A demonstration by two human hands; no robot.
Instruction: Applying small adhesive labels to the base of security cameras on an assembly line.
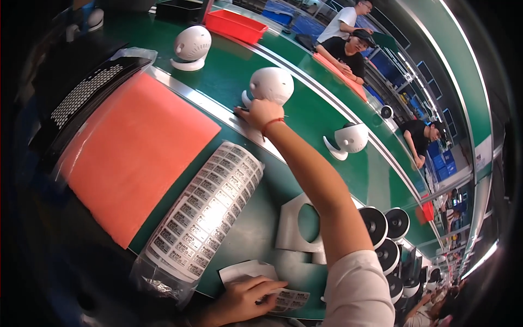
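Note:
My right hand [266, 114] reaches across to the green conveyor and is closed at the lower part of a white egg-shaped device [275, 84] on a curved foot. A thin dark item shows by its thumb, too small to name. Close to me, my left hand [245, 298] has its fingers bent over a small sheet of labels [291, 300], with the pale backing [248, 271] curling up behind. Left of centre lies a thick roll of printed labels [210, 210] in clear plastic. A white frame with a round opening [289, 223] rests beside my right forearm.
Similar white devices [192, 46] [351, 139] stand on the conveyor [321, 109]. An orange sheet [141, 152] and black perforated parts [87, 92] lie at left. Several round black-faced units [396, 223] cluster at right. Beyond are a red bin [235, 27] and other people [348, 54].

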